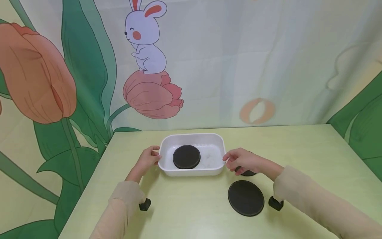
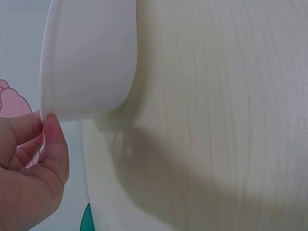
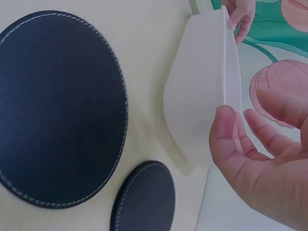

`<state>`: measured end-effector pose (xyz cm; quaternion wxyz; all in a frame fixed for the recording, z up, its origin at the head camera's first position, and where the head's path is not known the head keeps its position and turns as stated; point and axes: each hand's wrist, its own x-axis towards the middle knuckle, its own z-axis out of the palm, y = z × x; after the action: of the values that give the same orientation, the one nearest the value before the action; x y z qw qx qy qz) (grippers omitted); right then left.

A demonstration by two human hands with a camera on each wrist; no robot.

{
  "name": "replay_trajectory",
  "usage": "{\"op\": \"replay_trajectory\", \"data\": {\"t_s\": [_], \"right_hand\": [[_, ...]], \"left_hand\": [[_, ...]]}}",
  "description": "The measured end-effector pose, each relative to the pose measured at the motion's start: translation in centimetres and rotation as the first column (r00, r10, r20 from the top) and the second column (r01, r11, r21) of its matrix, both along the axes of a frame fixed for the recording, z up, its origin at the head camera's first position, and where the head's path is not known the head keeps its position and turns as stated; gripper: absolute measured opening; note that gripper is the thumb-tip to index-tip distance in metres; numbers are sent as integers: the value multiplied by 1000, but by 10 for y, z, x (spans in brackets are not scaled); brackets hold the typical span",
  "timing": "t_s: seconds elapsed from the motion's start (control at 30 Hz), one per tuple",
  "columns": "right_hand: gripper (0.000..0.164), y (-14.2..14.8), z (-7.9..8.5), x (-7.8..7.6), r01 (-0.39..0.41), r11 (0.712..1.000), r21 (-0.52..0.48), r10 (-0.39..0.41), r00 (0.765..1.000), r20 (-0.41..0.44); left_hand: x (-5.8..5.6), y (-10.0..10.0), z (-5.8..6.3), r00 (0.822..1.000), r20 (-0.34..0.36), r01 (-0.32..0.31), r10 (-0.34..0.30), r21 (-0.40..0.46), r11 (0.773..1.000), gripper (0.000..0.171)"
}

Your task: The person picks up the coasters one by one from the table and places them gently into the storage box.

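Note:
A white rectangular tray (image 1: 206,172) with rounded corners sits toward the back of the table. Inside it, left of centre, lies a round black coaster (image 1: 186,156). My left hand (image 1: 148,157) pinches the tray's left end; in the left wrist view, thumb and fingers meet at the rim (image 2: 42,72). At the opposite end, my right hand (image 1: 242,160) holds the rim with thumb and fingertips. Partly hidden beneath that hand is another black coaster (image 1: 248,173). Nearer me lies a third coaster (image 1: 246,198), its pale edge stitching plain in the right wrist view.
The pale wooden table (image 1: 185,202) runs back to a curtain (image 1: 221,66) printed with a rabbit and tulips. Small black blocks sit by the cuffs, one at the left (image 1: 144,204) and another at the right (image 1: 275,203).

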<state>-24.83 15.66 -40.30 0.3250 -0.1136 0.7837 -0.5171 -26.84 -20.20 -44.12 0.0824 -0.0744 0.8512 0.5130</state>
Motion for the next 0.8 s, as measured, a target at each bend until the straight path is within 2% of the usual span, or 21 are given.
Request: {"op": "replay_trajectory", "data": {"t_s": [0.23,0.5,0.8], "right_hand": [[35,17,-9,3,-24,1000,19,24,999,-24],[40,34,-24,8,-37,998,52,38,999,-7],[40,45,-35,12,-15,996,89,14,1000,8]], "left_hand": [[0,1,1,1000,13,-5,5,-10,1000,41],[0,0,0,1000,11,-2,2,-15,1000,42],[-1,1,1,1000,19,-9,10,-28,1000,42]]}}
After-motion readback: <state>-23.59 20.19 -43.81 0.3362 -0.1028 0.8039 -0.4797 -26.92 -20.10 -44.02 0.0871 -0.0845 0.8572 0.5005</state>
